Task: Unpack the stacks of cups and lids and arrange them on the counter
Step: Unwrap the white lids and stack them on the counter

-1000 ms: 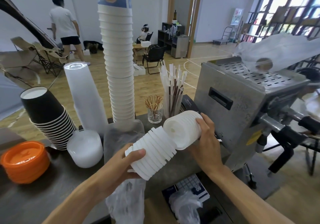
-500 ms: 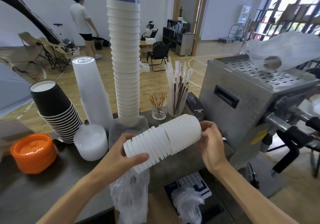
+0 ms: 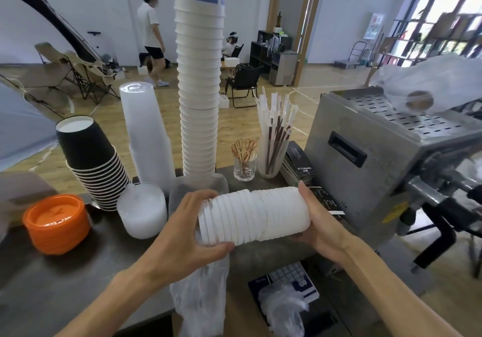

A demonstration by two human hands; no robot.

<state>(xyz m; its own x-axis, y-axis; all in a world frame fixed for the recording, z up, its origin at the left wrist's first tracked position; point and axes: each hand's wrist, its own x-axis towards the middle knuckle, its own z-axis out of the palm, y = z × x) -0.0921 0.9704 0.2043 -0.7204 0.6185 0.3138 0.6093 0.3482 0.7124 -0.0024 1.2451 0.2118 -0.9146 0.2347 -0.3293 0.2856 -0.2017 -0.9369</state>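
Note:
I hold a stack of white lids [image 3: 254,216] sideways above the counter [image 3: 65,279]. My left hand [image 3: 187,235] grips its left end and my right hand [image 3: 317,222] presses its right end. Behind it a tall stack of white cups [image 3: 199,88] rises out of the top of the view. To the left stand a stack of clear cups [image 3: 146,133], black cups [image 3: 90,162], a low pile of clear lids [image 3: 142,210] and orange lids [image 3: 56,223]. An empty plastic sleeve [image 3: 200,292] hangs under the lids over the counter's front edge.
A steel espresso machine [image 3: 378,159] fills the right, with a plastic bag [image 3: 430,83] on top. A glass of straws [image 3: 273,143], a small glass of picks [image 3: 244,162] and black cards [image 3: 298,164] stand behind my hands. A person walks far behind.
The two bent halves of the lid stack have been pushed together into one straight, tighter stack between my hands. The view has shifted, and the person in the background has walked right.

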